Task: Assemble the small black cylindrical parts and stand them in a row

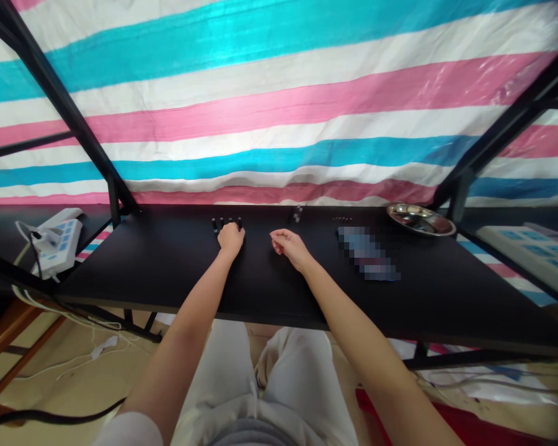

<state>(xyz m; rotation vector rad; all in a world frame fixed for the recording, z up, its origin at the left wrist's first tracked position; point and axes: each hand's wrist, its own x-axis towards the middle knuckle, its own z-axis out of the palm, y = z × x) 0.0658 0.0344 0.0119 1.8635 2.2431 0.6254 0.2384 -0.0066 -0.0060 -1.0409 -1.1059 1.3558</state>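
Observation:
My left hand [231, 240] rests on the black table, its fingers curled at a row of several small black cylinders [214, 224] with light tops. The hand partly covers the row, and what its fingers hold, if anything, is hidden. To the right, my right hand [292, 248] is just over the tabletop with thumb and fingertips pinched together. Anything in that pinch is too small to make out. Beyond it, a few small clear pieces [298, 214] lie near the table's back edge.
A row of tiny pieces [342, 219] lies right of centre, near a blurred blue packet [367, 254]. At the back right sits a round metal dish [421, 221]. Black frame posts [116, 192] rise at both sides. White power strips [62, 241] are at the far left and right.

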